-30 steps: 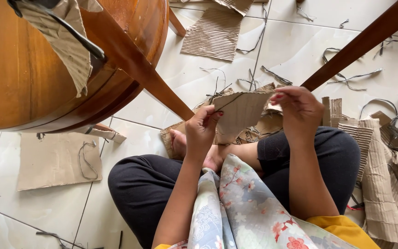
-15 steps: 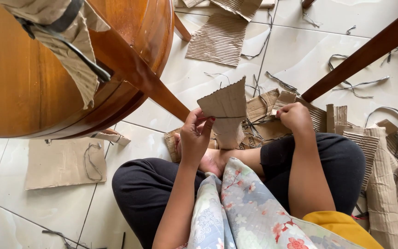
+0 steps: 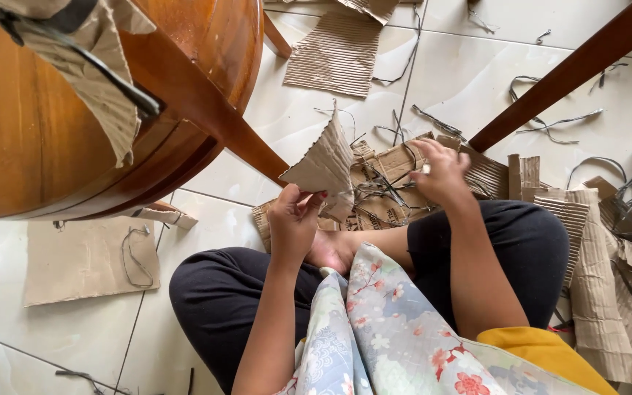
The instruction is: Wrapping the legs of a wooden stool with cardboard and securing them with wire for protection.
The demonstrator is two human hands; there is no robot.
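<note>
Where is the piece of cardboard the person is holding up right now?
The cardboard piece is pinched in the left hand, raised near the middle of the head view, just right of the wooden table leg and left of the right hand.

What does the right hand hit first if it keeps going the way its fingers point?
Probably the heap of torn cardboard pieces and dark strips on the floor. The right hand hangs open over it, fingers spread forward and down toward the heap. Depth is unclear, so how far apart they are cannot be told.

Home: tiled floor [image 3: 469,80], wooden table [image 3: 31,132]
</note>
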